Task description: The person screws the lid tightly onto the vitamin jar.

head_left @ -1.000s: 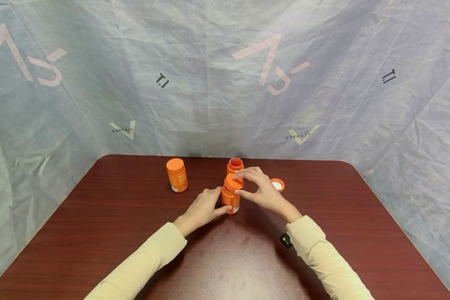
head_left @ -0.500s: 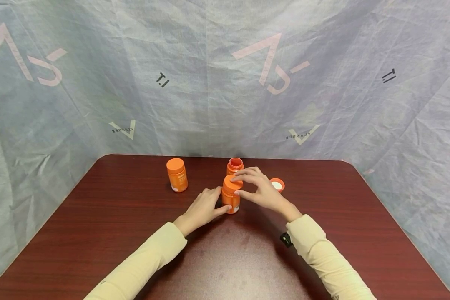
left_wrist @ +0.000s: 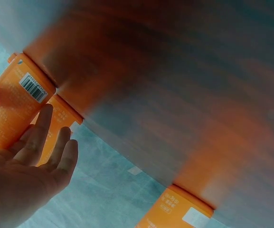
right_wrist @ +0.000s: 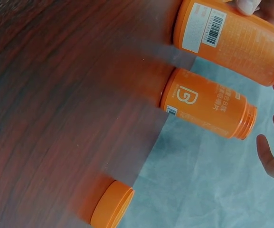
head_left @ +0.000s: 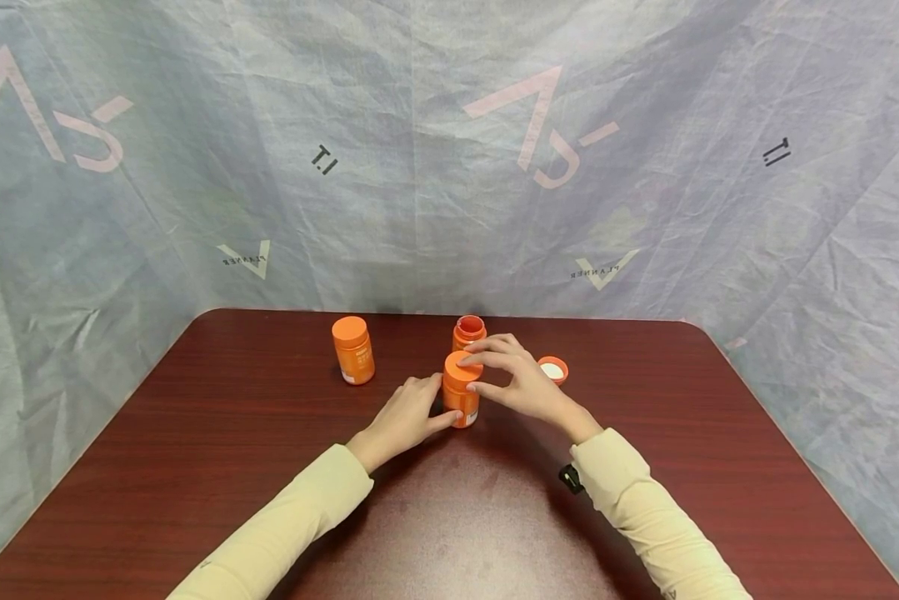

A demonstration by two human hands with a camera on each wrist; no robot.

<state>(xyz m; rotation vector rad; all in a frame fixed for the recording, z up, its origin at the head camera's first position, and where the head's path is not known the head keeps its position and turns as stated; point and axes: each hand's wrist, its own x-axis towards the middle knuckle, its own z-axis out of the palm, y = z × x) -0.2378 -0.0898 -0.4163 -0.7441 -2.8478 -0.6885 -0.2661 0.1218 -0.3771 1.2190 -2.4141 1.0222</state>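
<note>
An orange plastic jar (head_left: 461, 406) stands upright on the table, its barcode label showing in the right wrist view. My left hand (head_left: 407, 419) grips its body from the left, thumb in front and fingers round the far side. On top of the jar sits an orange screw lid (head_left: 461, 368), which my right hand (head_left: 524, 383) pinches between thumb and fingers. Behind it stands a second jar (right_wrist: 203, 102), uncapped, with its threaded neck showing. To the right of that, a loose orange lid (head_left: 553, 370) lies with its white inside up.
A third orange jar (head_left: 354, 352) with its lid on stands to the left, apart from the hands. The dark red wooden table (head_left: 157, 467) ends at the back against a grey cloth curtain (head_left: 419, 208). A small black object (head_left: 571, 479) shows beside the right cuff.
The lid in my right hand was tilted above the jar's neck a second ago. It has come down and sits level on the jar now. My left hand stays in place.
</note>
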